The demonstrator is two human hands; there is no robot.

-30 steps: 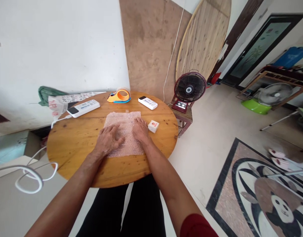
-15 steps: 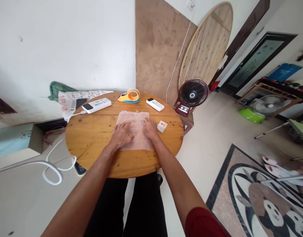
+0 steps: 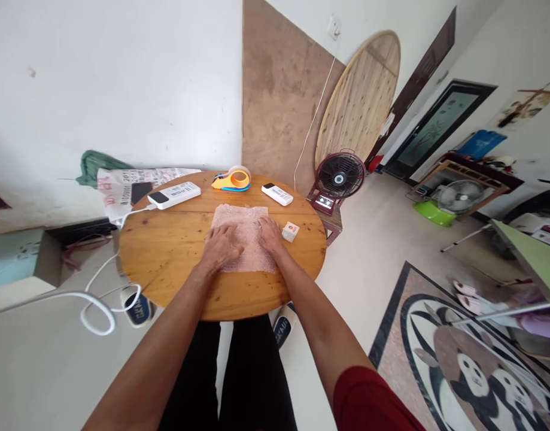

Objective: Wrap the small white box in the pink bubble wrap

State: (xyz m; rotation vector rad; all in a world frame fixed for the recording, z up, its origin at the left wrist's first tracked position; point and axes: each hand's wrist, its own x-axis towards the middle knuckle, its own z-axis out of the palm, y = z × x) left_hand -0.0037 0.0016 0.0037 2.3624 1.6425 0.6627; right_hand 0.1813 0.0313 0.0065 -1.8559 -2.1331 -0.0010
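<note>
Left hand (image 3: 223, 244): rests palm down on the left side of the wrap (image 3: 248, 230), fingers slightly spread, thumb set apart toward the middle. Right hand (image 3: 269, 233): rests flat on the right side, fingers pointing forward and, as far as can be seen, only a little apart. Lies pinkish, bubbled and flat under both, near the middle of the oval-looking wooden worktop (image 3: 167, 236).

Just beside the right hand, on its outer side: small white box (image 3: 290, 231) with a red mark, set at an angle, close to the wrap but apart from it. Beyond the wrap, toward the far edge: orange and blue tape dispenser (image 3: 230, 181) with a clear roll. To the right of that: right device (image 3: 277, 194), white with a black end. To the left: left device (image 3: 176, 195), larger, also white and black, with a white cable (image 3: 99, 323) plugged in and hanging in loops off the worktop's left side.

Behind the left device: printed sack (image 3: 115, 187) against the wall. Past the worktop's right edge: dark fan (image 3: 340, 178) on a wooden stool (image 3: 332, 224). Behind: brown board (image 3: 283, 90) and leaning round panel (image 3: 359, 96). Down at right: panda design (image 3: 476, 365) on the floor.
</note>
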